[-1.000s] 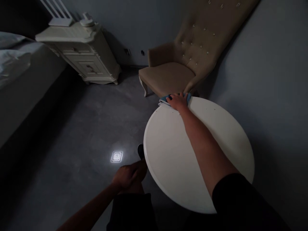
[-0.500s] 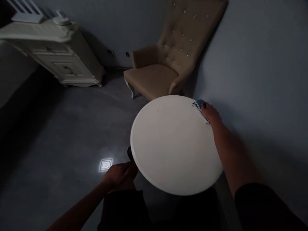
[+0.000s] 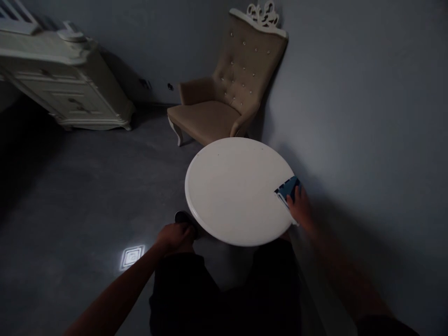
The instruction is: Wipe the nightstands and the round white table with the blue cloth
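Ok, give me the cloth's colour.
The cloth is blue with darker patches and a whitish edge, best seen in the head view.

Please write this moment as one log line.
right hand: on folded blue cloth, table's right edge | left hand: on knee | armchair: beyond table

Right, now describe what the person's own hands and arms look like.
The left hand and right hand are both bare, with no gloves. No watch or bracelet can be made out at either wrist. The right arm meets a dark, black-looking sleeve; no sleeve shows on the left arm. It's too dim for finer markings.
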